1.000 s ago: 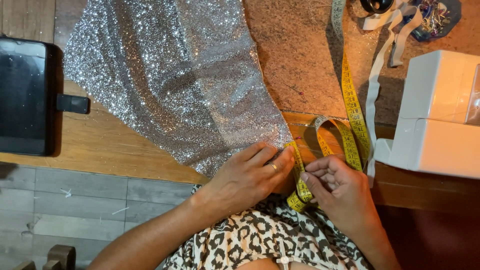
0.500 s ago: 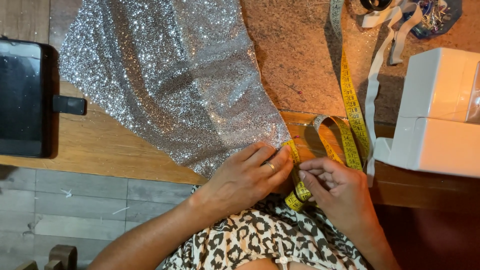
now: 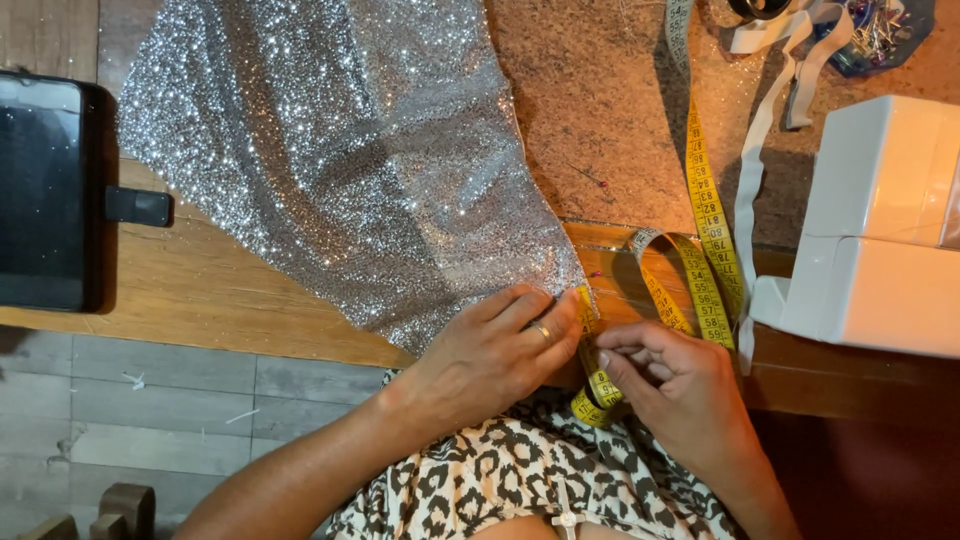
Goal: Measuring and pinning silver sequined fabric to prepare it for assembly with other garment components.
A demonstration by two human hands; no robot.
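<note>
Wooden tabletop here, with a brown cork-looking mat over the far part of it and grey plank flooring below the near edge. Most of the middle is taken up by a big piece of silver sequin fabric, super sparkly, with its lower corner hanging right at the table edge.

Left hand lies flat on that corner, fingers together and pressing the fabric down, ring on one finger. Right hand is just beside it, fingertips bunched and pinching a yellow measuring tape near its end. That tape loops up by the hands, then runs away across the mat toward the far edge.

Off to the right sits a white sewing machine, with a white strap trailing next to the tape. A dark tablet lies at the left edge of the table. Leopard-print clothing shows at the bottom, on the person's lap.
</note>
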